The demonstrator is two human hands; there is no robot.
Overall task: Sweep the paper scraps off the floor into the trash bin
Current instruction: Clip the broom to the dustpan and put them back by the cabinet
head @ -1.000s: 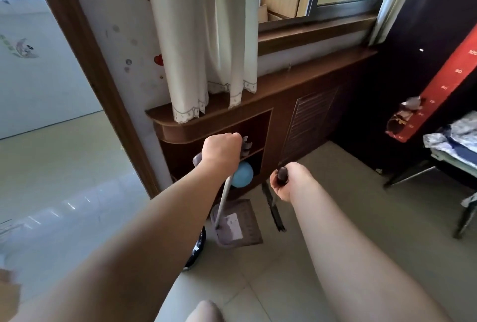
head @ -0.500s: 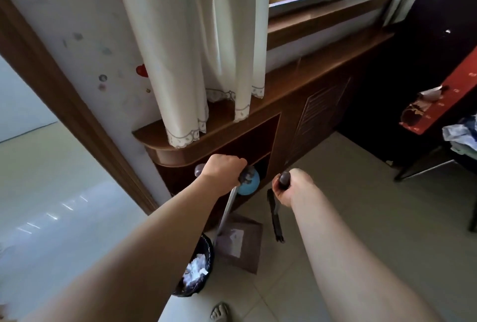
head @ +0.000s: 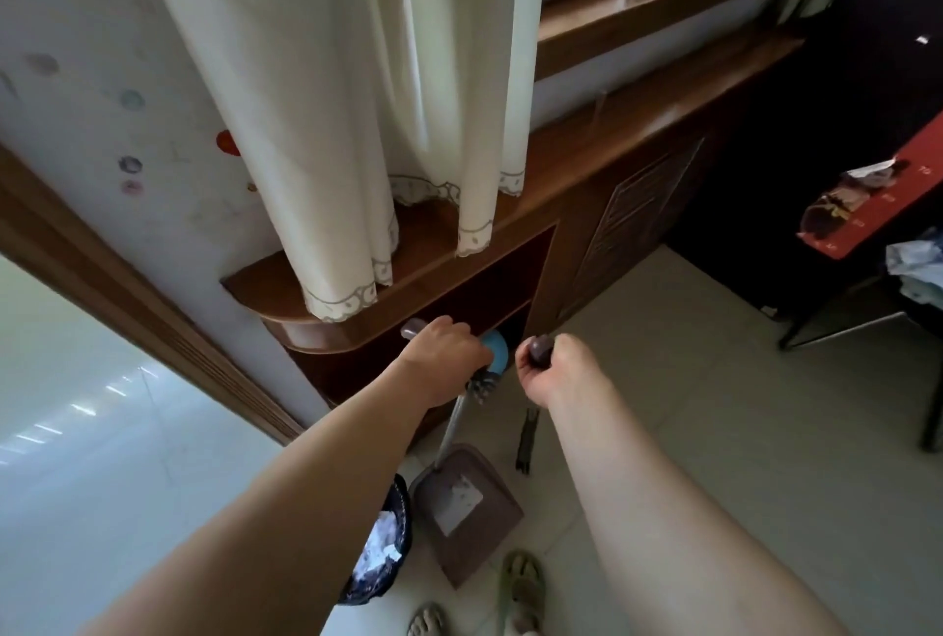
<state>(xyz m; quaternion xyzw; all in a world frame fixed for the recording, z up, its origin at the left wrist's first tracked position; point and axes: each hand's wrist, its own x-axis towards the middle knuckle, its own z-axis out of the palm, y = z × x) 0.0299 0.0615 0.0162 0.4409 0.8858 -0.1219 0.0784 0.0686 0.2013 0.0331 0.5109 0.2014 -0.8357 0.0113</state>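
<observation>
My L hand [head: 444,360] is fisted tight round the top of the long handle of the dustpan [head: 464,508], fingers fully curled. The pan is low, just beside the trash bin [head: 403,497], w/ a white patch inside; can't tell if it's scrap or label. My R hand [head: 556,370] is also fully closed, wrapped round the dark top end of the broom [head: 526,436]. White paper scraps [head: 380,543] lie inside the bin, by my L forearm.
</observation>
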